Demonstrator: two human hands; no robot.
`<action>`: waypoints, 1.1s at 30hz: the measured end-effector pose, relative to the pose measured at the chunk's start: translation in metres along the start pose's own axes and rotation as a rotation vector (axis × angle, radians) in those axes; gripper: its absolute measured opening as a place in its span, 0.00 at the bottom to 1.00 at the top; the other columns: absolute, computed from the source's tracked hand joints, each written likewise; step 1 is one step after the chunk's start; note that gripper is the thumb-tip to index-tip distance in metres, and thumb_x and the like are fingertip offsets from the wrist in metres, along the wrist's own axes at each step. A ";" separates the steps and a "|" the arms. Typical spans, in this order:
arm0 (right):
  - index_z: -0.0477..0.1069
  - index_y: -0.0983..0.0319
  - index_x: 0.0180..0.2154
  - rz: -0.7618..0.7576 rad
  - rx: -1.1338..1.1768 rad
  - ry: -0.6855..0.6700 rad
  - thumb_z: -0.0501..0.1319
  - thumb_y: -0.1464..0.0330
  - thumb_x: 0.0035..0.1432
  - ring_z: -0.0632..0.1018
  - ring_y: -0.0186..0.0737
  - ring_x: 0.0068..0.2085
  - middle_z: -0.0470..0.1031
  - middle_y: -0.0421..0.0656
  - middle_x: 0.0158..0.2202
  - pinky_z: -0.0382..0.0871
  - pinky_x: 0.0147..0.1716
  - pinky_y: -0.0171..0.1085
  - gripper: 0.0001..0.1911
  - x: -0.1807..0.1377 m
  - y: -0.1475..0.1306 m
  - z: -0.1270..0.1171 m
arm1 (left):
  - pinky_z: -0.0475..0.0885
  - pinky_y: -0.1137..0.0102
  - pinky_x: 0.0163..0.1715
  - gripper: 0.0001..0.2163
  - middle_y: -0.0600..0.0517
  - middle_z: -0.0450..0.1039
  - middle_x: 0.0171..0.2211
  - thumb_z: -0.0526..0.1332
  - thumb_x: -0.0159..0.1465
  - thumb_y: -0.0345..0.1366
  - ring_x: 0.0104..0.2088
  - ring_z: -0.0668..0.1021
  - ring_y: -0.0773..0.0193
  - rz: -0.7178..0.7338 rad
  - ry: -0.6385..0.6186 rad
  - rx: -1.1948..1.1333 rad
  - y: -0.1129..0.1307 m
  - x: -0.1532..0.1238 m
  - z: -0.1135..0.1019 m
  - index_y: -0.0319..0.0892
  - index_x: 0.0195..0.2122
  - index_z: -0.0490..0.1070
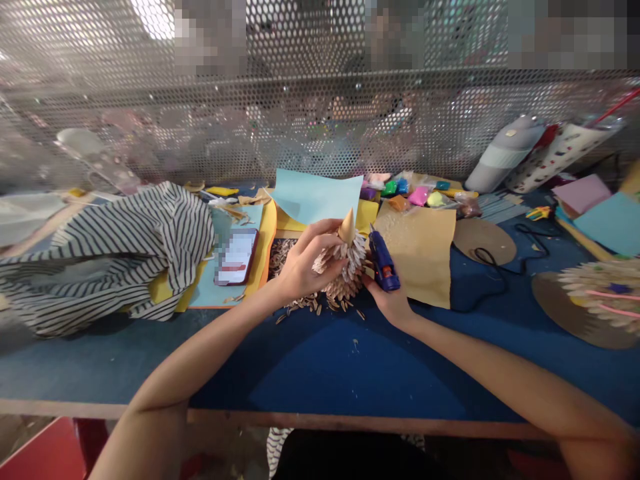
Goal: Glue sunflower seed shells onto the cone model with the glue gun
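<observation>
- The left hand [310, 263] partly hides the seed-covered cone [354, 257] above mid-desk [325, 373]; whether its base touches anything is unclear.
- The right edge cuts off a petalled piece [607, 287].
- Left grip: fingers curled around the cone's side.
- Right hand [390, 303]: grip wrapped around the glue gun [383, 257], nozzle upward.

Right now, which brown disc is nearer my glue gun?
The disc crossed by the black cord; the other disc lies farther right, partly hidden by a petalled piece.
</observation>
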State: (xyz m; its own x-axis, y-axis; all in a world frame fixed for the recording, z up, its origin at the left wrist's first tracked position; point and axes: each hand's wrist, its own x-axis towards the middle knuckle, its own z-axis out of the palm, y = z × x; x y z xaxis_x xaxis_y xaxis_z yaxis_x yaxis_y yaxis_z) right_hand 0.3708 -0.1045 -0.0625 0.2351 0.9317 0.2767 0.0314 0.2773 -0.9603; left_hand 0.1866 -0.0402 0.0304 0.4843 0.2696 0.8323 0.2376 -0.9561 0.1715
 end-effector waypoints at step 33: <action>0.69 0.57 0.45 0.014 -0.025 0.011 0.64 0.64 0.53 0.78 0.46 0.48 0.76 0.46 0.46 0.72 0.52 0.49 0.17 -0.001 -0.001 0.000 | 0.79 0.60 0.47 0.07 0.47 0.70 0.51 0.65 0.62 0.27 0.51 0.77 0.59 0.070 0.104 -0.029 -0.008 -0.003 0.008 0.44 0.39 0.71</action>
State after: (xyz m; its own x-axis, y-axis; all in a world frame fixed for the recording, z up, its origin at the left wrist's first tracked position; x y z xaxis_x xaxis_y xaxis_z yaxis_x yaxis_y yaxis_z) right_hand 0.3710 -0.1051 -0.0622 0.2463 0.9329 0.2627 0.0519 0.2579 -0.9648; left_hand 0.1900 -0.0324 0.0224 0.4087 0.1898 0.8927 0.1812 -0.9755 0.1244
